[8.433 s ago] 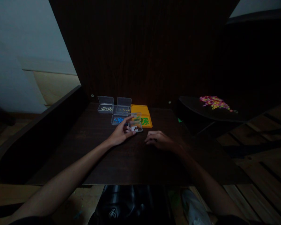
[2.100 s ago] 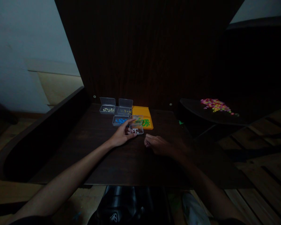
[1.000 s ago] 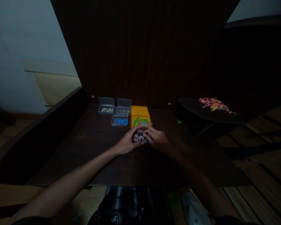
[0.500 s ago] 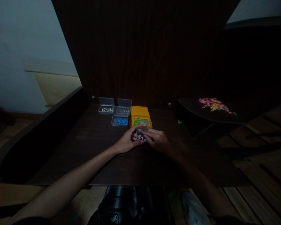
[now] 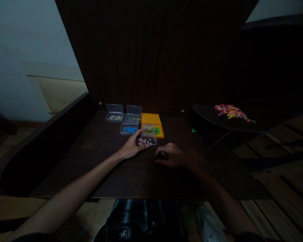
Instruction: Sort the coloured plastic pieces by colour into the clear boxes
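Observation:
My left hand grips a small clear plastic box by its left side, thumb in front and fingers behind. Its lid stands raised, and little white and dark-brown pieces lie inside. Right of the box, my right hand is apart from it, low over the table. Its fingers are curled, with a gap between thumb and forefinger and nothing visible there. Just behind the clear box lies an open yellow case with small green pieces, partly covered by the raised lid.
Left of the yellow case are clear boxes with blue pieces, pale pieces and yellow pieces. A pile of pink, red and yellow bits rests on a dark side shelf. A dark panel rises behind the table.
My left hand has shifted the clear box left and slightly back. My right hand has let go of the box and drawn away to the right and nearer me.

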The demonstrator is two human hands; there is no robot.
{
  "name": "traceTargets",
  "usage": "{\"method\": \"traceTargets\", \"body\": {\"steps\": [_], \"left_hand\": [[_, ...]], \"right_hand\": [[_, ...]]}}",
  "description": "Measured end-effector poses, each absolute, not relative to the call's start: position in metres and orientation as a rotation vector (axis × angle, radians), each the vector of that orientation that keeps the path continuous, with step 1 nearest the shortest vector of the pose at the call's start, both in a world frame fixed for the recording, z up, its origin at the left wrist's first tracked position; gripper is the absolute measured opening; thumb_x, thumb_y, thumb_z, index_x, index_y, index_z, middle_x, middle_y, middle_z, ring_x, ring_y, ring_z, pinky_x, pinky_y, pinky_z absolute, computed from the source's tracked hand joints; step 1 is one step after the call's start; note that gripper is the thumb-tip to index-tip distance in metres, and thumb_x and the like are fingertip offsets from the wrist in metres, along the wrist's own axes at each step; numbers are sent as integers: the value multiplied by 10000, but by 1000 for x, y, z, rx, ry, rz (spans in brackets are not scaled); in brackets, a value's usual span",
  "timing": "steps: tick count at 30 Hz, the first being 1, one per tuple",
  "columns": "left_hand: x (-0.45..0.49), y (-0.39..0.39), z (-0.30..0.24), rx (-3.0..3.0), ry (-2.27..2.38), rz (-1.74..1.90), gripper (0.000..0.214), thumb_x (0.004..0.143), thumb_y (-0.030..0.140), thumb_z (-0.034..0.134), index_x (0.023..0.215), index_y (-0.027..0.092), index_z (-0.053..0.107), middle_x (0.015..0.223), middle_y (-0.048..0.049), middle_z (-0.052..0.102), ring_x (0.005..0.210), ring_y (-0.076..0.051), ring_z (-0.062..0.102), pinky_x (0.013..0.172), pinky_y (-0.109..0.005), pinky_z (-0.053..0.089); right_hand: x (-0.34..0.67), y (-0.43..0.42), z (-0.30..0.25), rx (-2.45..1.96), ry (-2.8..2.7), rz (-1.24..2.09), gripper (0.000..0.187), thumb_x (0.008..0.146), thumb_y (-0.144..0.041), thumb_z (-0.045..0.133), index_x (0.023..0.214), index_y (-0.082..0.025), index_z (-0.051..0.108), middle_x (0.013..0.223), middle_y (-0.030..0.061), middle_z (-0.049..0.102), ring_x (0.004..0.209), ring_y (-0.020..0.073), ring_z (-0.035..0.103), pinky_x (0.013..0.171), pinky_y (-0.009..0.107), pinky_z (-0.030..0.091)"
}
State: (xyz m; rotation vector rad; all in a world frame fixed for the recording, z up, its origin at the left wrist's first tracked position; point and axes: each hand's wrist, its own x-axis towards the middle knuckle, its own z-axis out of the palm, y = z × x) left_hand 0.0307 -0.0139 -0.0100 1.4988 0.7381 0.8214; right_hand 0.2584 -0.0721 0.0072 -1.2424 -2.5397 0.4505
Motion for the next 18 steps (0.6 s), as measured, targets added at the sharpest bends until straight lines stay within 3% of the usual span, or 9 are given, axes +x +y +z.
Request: {"method": "traceTargets", "body": {"steps": [5,11,18], "left_hand": [[29,-13,-8,1502,746,823,788,706,235,748,1394,186,368,804,14,567,702,-117,558,739,-300,500],[30,-14,-9,1526,752,826,766,714,241,742,1387,193,379,863,-9,590,730,-126,570,753,-311,504],[30,-14,-9,1513,758,836,769,702,231,756,1376,200,388,852,-3,588,737,-131,578,764,-327,515]], "right_hand": [[254,-72,8,-1382,-2613,483,407,746,-561,696,961,-218,662,677,-24,591,654,136,553,667,249,353],[256,-69,8,-1346,-2653,532,255,823,-444,657,939,-219,687,723,-9,639,659,128,560,643,240,338],[257,-69,12,-1346,-2636,544,185,820,-340,656,951,-215,694,658,-30,614,582,105,523,608,227,332]]}}
